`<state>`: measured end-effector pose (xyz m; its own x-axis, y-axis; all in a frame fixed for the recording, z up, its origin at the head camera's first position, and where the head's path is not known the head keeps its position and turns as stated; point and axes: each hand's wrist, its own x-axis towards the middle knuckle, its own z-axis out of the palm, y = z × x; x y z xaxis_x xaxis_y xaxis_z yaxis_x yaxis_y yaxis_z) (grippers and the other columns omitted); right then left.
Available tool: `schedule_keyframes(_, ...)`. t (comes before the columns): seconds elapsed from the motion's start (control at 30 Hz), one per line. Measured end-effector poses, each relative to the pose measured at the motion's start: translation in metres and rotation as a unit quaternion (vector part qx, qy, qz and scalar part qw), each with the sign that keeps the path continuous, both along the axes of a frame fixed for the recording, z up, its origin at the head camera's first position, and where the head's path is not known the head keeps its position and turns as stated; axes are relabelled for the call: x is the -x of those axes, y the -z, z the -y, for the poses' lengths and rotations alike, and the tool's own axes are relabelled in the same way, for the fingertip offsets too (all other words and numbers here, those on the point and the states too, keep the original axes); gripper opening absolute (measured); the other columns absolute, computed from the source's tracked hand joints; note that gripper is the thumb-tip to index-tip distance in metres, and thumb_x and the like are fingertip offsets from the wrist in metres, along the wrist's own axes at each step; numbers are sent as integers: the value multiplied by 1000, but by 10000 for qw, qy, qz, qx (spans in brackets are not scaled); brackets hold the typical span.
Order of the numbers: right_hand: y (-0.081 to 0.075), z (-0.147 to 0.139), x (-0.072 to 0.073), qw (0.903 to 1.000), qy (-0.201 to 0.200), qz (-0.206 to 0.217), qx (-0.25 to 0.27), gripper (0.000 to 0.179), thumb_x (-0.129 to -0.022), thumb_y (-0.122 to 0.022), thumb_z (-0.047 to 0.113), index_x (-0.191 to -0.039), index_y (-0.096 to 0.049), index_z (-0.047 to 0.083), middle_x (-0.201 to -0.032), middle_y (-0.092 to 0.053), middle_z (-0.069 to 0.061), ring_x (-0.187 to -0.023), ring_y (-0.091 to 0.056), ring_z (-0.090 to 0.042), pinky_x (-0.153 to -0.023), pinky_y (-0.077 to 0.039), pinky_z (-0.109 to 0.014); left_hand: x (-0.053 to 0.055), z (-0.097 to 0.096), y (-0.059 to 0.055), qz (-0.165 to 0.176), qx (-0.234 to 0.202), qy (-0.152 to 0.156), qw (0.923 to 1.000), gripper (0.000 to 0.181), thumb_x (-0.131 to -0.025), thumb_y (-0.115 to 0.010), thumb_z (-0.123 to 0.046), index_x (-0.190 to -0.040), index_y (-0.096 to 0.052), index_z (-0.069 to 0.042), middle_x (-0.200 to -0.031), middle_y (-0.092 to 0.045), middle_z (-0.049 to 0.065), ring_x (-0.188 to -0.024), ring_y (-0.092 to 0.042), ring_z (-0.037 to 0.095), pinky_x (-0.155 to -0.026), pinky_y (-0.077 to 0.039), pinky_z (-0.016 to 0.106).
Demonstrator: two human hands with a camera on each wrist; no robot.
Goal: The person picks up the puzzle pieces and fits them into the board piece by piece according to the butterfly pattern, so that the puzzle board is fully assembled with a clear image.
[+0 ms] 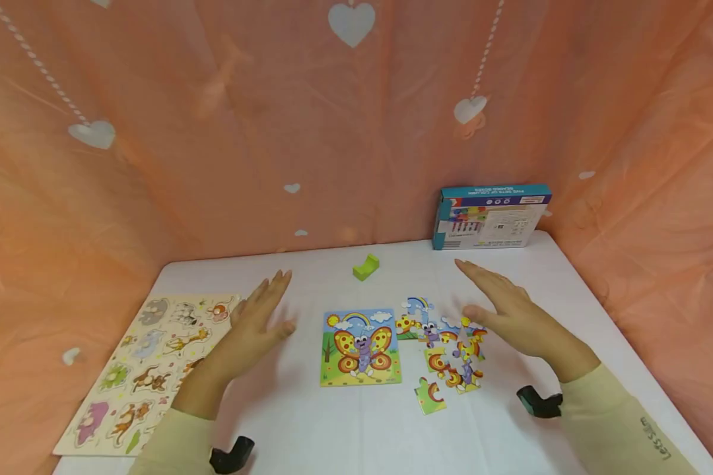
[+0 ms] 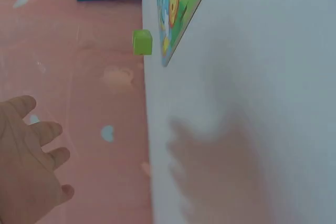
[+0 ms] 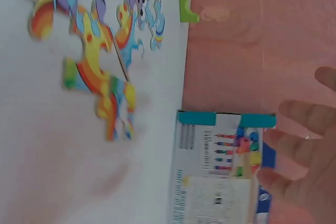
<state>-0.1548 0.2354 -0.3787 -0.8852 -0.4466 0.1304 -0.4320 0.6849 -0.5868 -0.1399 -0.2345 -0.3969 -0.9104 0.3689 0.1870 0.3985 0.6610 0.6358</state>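
Both hands are raised above the white table with fingers extended, holding nothing. My left hand is between the animal board and a square butterfly picture board. Over on the other side, my right hand hovers just right of a cluster of loose butterfly jigsaw pieces. Some of these pieces overlap, and one green piece lies apart at the near side. In the left wrist view the left fingers are spread. The right wrist view shows the right fingers likewise apart, in front of a box.
A small green notched block sits behind the butterfly board. The blue and white box stands at the back right against an orange curtain with white hearts. Dark wrist-worn devices hang below both forearms.
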Motion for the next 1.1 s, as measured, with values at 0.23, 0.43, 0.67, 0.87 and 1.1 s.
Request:
schedule_keyframes(0.23,30,2,-1,9838,-190,284,1761,68,-115,-51,41,-174,-28,15,-171,-35,-24,-154,-31,-51,-114,-26,-82,-4,-7,37,634,-1609,139,9848,78,-114,-39,-60,-177,-19,-19,-180,-16,17,-160,-11,53,-118,-1,83)
schedule_keyframes(0.43,60,15,-2,9675,4,641,2445,65,-116,-49,41,-172,-32,12,-164,-45,-23,-148,-39,-48,-112,-34,-79,-2,-18,74,1222,-2280,94,9659,59,-120,-33,-29,-177,-19,-18,-180,-19,12,-163,-13,42,-122,-1,77)
schedule_keyframes(0.67,93,25,5,9689,294,718,2351,59,-111,-65,20,-162,-45,2,-150,-61,-18,-136,-55,-37,-110,-45,-33,-1,-24,89,968,-908,-278,9908,84,-104,-74,-37,-173,-33,-13,-175,-32,13,-160,-20,51,-122,-16,75)
schedule_keyframes(0.87,108,27,10,9783,541,960,1755,65,-103,-78,32,-158,-54,6,-149,-61,-12,-143,-48,-37,-119,-37,-58,1,-27,93,1216,170,-346,9918,120,-75,-93,-61,-173,-34,-25,-178,-26,12,-161,-12,52,-122,-14,77)
schedule_keyframes(1.1,120,33,15,9957,502,365,685,63,-96,-86,40,-145,-68,6,-147,-57,-12,-139,-44,-38,-114,-38,-67,5,-28,98,992,341,-63,9945,128,-69,-99,-55,-173,-34,-20,-176,-31,7,-164,-13,36,-127,-7,67)
